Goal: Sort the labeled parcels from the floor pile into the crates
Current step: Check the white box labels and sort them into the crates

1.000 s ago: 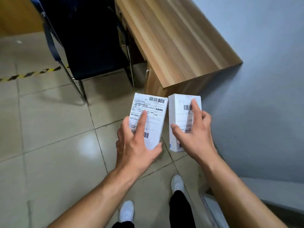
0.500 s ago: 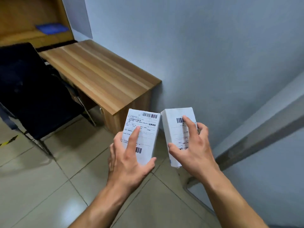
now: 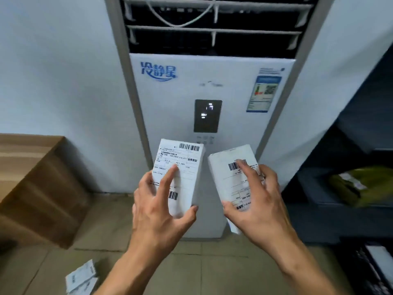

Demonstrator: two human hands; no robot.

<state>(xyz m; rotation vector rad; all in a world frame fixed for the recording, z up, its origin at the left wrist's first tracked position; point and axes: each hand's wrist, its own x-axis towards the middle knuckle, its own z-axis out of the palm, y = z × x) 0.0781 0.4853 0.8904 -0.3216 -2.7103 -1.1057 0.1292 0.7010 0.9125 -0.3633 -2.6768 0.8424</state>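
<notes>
White labeled parcels are filling both my hands at centre frame: my left hand [image 3: 161,211] is gripping one parcel [image 3: 180,167], label facing me, while my right hand [image 3: 258,201] is clasping a second parcel [image 3: 231,167], now tilting leftward. The wooden desk [image 3: 32,177], central half a second ago, is sliding to the left edge, and a standing air conditioner [image 3: 208,86] is rising behind the parcels. Another parcel [image 3: 81,277] is lying on the floor, lower left.
</notes>
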